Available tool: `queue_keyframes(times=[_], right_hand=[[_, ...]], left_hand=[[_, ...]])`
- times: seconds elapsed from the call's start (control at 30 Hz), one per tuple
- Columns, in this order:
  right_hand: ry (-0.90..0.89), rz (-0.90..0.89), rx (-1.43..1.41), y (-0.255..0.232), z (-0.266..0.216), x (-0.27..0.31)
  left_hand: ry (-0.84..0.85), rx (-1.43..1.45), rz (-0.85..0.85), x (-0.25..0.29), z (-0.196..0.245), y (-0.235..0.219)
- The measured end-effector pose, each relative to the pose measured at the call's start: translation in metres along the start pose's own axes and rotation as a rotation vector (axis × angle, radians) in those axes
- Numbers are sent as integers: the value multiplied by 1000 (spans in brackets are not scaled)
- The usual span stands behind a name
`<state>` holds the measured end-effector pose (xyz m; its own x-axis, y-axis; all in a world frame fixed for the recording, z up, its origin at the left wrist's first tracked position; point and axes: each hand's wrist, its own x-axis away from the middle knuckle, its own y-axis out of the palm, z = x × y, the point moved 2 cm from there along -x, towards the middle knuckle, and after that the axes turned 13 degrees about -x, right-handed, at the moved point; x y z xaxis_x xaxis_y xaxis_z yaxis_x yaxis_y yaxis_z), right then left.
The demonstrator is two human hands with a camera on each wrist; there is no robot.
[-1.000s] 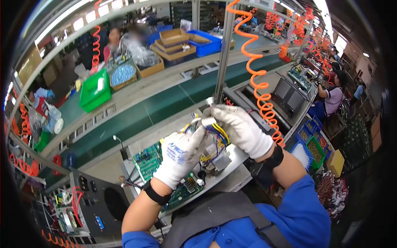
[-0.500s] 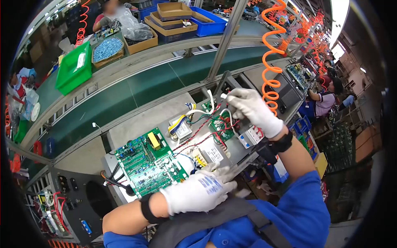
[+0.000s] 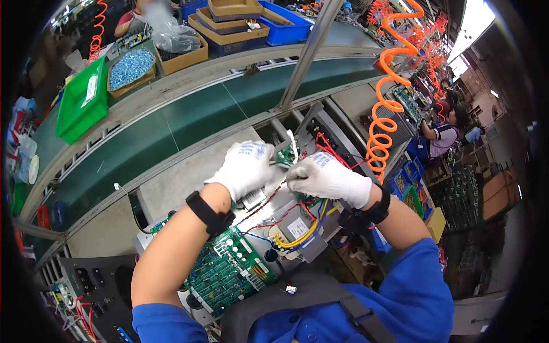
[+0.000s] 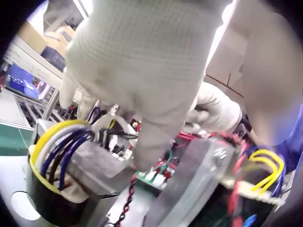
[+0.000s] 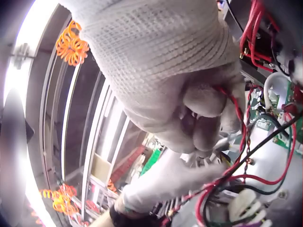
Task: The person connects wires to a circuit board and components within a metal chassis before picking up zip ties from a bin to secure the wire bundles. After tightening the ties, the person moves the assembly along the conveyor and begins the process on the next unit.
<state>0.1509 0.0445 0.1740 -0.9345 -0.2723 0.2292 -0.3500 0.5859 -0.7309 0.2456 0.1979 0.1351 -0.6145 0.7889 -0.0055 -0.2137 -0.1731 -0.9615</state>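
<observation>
In the head view my white-gloved left hand (image 3: 246,166) reaches over the far side of a metal chassis, fingertips near a small green board (image 3: 284,154). The left wrist view shows its thumb pointing down beside a white connector (image 4: 154,176) with green wires; I cannot tell whether it pinches anything. My gloved right hand (image 3: 329,178) is close beside it, fingers curled. In the right wrist view red twisted wires (image 5: 236,106) run into those curled fingers. Nearer me stand a large green circuit board (image 3: 229,268) and a transformer (image 3: 300,228) with yellow and blue wires.
A green conveyor (image 3: 194,117) runs behind the bench. Orange coiled hose (image 3: 380,114) hangs at the right. Across the conveyor are a green bin (image 3: 83,100) and cardboard trays (image 3: 229,37). A black panel (image 3: 94,280) stands at left; a small white connector (image 3: 291,289) lies over the apron.
The hands first held a white wired connector together, then separated, the left low and spread, the right at the far right. Now both meet over the small board; the yellow and blue wires lie nearer me.
</observation>
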Motion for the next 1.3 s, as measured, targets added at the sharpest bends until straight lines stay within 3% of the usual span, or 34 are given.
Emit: queue_keyframes(times=[0.1, 0.13, 0.17, 0.27, 0.3, 0.37, 0.43, 0.5, 0.57, 0.63, 0.67, 0.7, 0.77, 0.8, 0.87, 0.93, 1.07, 1.2, 1.3], right_hand=[[208, 31, 214, 4, -8, -13], [227, 17, 220, 2, -10, -14], [225, 14, 224, -2, -8, -15], [-15, 131, -35, -20, 6, -7], [7, 157, -119, -26, 5, -6], [50, 203, -455, -21, 25, -9], [72, 277, -456, -17, 31, -14], [103, 222, -110, -16, 21, -19], [121, 201, -79, -13, 14, -28], [105, 288, 142, -13, 8, -34], [192, 209, -57, -20, -12, -30], [185, 204, -53, -21, -9, -27], [-207, 23, -158, -16, -10, -14], [-265, -45, 134, -12, -18, -11], [-251, 122, 464, 7, -18, -6], [-195, 208, 652, 19, -7, -14], [2, 252, 643, 22, 11, -33], [160, 245, 518, 18, 24, -42], [112, 250, 309, 10, 19, -38]], left_hand=[[-60, 226, -88, 4, -4, -5], [-41, 325, -213, 6, -7, -11], [-44, 328, -210, 5, -13, -11], [-82, 568, -210, 4, -32, 8], [-82, 568, -208, 2, -35, 17], [-262, 769, -139, -2, -43, 37], [-266, 699, -97, -8, -51, 58], [-361, 715, -27, -7, -51, 57], [-393, 673, -36, -3, -46, 51], [-385, 612, 34, 4, -38, 38], [-388, 611, 39, 8, -35, 32], [-330, 525, 72, 11, -33, 26], [-281, 439, 108, 15, -31, 21], [-291, 405, 85, 14, -31, 20], [-290, 344, 24, 14, -25, 10], [-254, 345, 73, 12, -20, 7], [-192, 182, 180, 10, -15, 12], [-188, 195, 122, 12, -18, 9], [-157, 253, 131, 15, -23, 11]])
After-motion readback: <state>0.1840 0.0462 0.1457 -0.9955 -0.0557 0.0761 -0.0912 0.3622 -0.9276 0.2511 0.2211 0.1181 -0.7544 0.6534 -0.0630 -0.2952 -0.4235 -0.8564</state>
